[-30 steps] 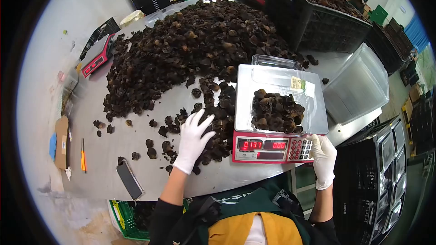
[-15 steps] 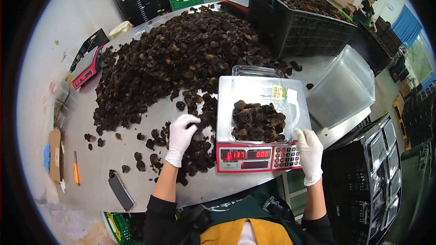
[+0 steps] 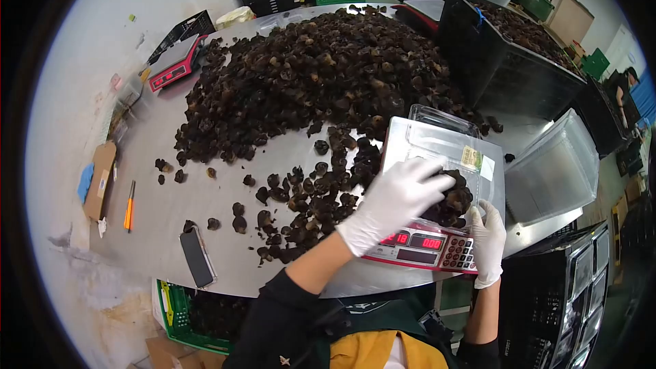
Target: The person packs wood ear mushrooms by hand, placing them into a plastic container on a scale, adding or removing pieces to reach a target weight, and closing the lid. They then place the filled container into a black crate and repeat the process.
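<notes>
My left hand (image 3: 403, 198), white-gloved, reaches over the clear plastic tray with its fingers stretched out above dark brown, curled pieces (image 3: 456, 199) that look like wood ear mushrooms. It hides much of the tray. At the tray's near right corner, my right hand (image 3: 488, 242), also gloved, has thumb and fingers closed at the rim. The tray sits on the steel plate of a red digital scale (image 3: 417, 253). Its display shows 218, partly covered, and 0.00. Loose pieces (image 3: 307, 195) are scattered left of the scale.
Behind lies a large mushroom heap (image 3: 307, 75) on the steel table (image 3: 143, 253). Stacked clear trays (image 3: 557, 171) and a black crate (image 3: 509, 61) stand right. A phone (image 3: 197, 257), an orange-handled knife (image 3: 129, 208) and a second scale (image 3: 176, 68) are left. A co-worker (image 3: 623, 99) is far right.
My left hand has moved right from the loose pieces to above the tray. The scale reading has risen from 0.137. My view has shifted, and more pieces lie in the tray.
</notes>
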`<state>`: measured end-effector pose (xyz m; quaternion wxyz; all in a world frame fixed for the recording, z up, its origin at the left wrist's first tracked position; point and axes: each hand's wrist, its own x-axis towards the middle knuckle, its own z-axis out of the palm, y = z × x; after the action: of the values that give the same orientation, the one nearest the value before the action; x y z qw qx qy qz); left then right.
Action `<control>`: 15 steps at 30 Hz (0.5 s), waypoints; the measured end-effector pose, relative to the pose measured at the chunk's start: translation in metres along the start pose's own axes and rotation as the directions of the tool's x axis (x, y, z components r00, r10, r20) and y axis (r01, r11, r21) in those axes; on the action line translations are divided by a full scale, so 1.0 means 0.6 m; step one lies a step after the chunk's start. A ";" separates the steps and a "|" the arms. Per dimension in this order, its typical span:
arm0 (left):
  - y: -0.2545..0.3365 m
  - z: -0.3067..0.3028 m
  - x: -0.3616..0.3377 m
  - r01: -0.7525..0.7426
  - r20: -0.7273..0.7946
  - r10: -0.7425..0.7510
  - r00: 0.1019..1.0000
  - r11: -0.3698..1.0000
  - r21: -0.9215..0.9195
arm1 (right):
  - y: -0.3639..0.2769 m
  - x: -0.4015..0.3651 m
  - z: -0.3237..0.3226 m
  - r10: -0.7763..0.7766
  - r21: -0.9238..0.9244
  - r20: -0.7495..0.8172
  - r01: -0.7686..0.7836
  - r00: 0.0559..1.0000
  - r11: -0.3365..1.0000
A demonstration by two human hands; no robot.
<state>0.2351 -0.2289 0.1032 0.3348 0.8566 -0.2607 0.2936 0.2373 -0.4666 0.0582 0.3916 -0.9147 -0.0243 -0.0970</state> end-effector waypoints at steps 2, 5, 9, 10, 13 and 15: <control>-0.052 -0.029 -0.033 0.241 0.016 -0.242 0.970 0.968 0.066 | 0.018 0.001 0.001 0.068 0.182 -0.008 -0.065 0.998 0.981; -0.162 -0.046 -0.127 0.444 0.117 -0.470 0.875 0.875 0.195 | -0.006 -0.005 -0.011 -0.006 0.153 -0.082 0.018 0.997 0.988; -0.207 -0.029 -0.206 0.313 0.265 -0.358 0.895 0.929 0.196 | 0.011 -0.010 -0.005 0.085 0.110 -0.080 -0.075 0.993 0.991; -0.214 -0.030 -0.213 0.364 0.211 -0.392 0.896 0.918 0.159 | -0.006 -0.013 -0.015 0.138 0.103 -0.042 -0.133 0.989 0.986; -0.227 -0.041 -0.216 0.649 0.107 -0.641 0.760 0.758 -0.067 | 0.008 -0.020 -0.013 -0.001 0.063 -0.145 0.010 0.989 0.998; -0.252 -0.050 -0.219 0.727 0.102 -0.722 0.684 0.662 -0.182 | 0.014 -0.022 -0.019 -0.006 0.077 -0.169 0.020 0.986 0.997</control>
<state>0.2316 -0.0776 -0.0315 0.5088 0.8525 0.0687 0.0986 0.2234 -0.4800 0.0572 0.4273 -0.8870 -0.0009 -0.1754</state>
